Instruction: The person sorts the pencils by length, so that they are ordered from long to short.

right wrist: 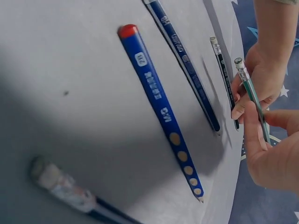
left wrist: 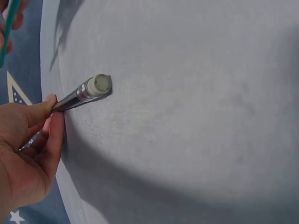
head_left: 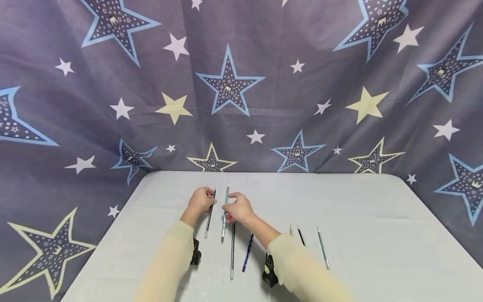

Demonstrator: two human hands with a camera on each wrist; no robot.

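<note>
Cream sleeves (head_left: 166,260), hands (head_left: 201,200) (head_left: 241,209) pinching pencils (head_left: 209,218) (head_left: 224,226), more pencils (head_left: 232,251) on table (head_left: 377,226)

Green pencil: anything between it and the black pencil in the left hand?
Nothing visible blocks it: in the head view, only fingertips and white tabletop show between the green pencil in the right hand and the black pencil in the left hand.

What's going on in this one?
At a white table, a person's left hand holds a black pencil, while the right hand pinches a teal pencil beside it, the two not touching. Nearer the camera, a dark pencil and a blue pencil lie on the table, with three more pencils off to the right.
</note>
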